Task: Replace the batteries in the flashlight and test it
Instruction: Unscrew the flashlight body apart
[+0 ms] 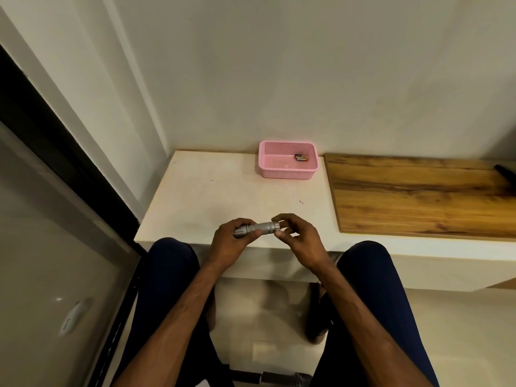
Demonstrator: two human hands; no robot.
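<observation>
A small silver flashlight (262, 228) lies level between both hands, just above the near edge of the white table (217, 196). My left hand (229, 244) is wrapped around its wider left end. My right hand (296, 236) pinches the ribbed right end with fingertips and thumb. At the back of the table stands a pink plastic basket (287, 171). A few dark batteries with copper-coloured ends (301, 157) lie inside it, near its far right corner.
A wooden board (418, 196) covers the surface to the right, with a dark object (505, 171) at its far right edge. A wall rises behind the table. A dark-framed glass panel (55, 219) stands on the left. My knees sit below the table edge.
</observation>
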